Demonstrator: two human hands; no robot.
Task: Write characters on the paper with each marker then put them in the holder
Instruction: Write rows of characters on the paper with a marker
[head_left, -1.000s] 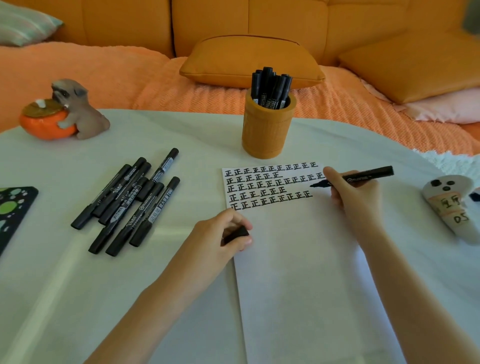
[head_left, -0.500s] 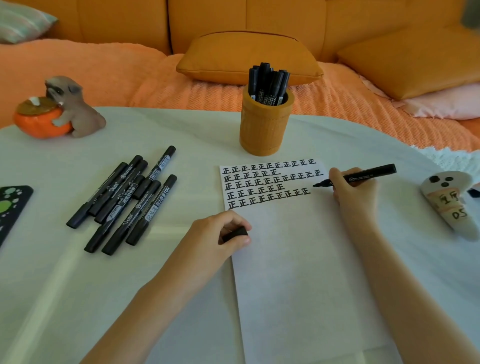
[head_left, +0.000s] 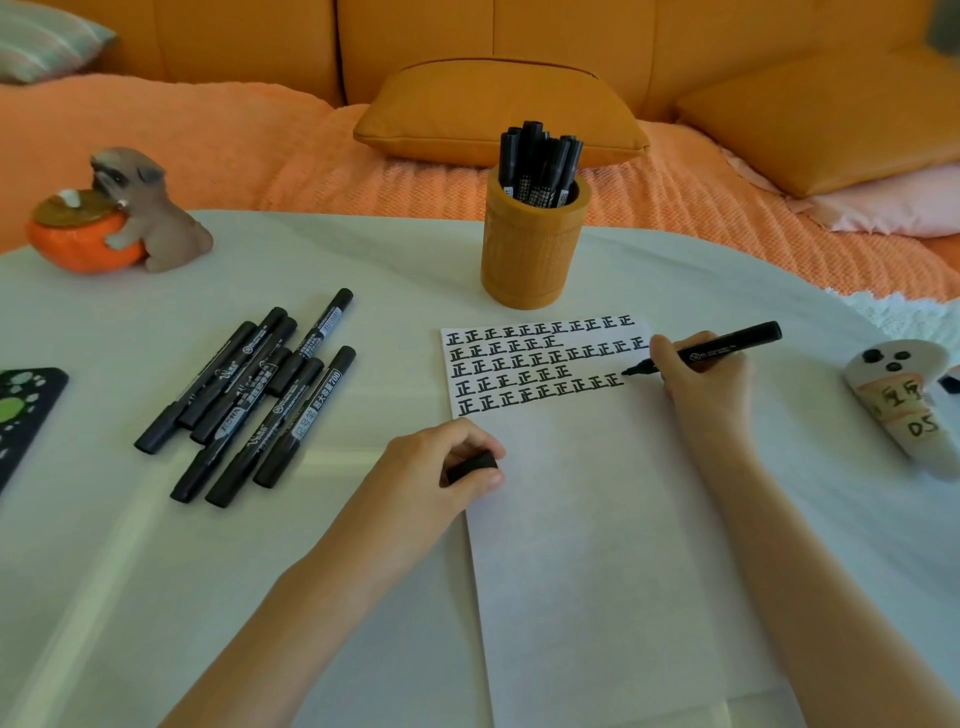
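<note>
Head view: the right grip (head_left: 701, 387) pinches a black marker (head_left: 727, 344), its tip at the end of the bottom row of characters on the paper (head_left: 597, 545). The left grip (head_left: 431, 478) holds a black cap (head_left: 470, 464) at the paper's left edge. The holder (head_left: 532, 260) stands behind the paper on the desk (head_left: 311, 249)

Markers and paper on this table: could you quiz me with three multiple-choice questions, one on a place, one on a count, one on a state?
1. Where does the holder stand?
A on the sofa
B on the floor
C on the table, beyond the paper's far edge

2. How many rows of characters are written?
A two
B five
C nine

3. The marker in the right hand is:
A uncapped
B capped
C inside the holder

Answers: 1 C, it stands just past the sheet's top; 2 B, five lines show; 3 A, its bare tip is at the paper and the left hand holds the cap.
</note>
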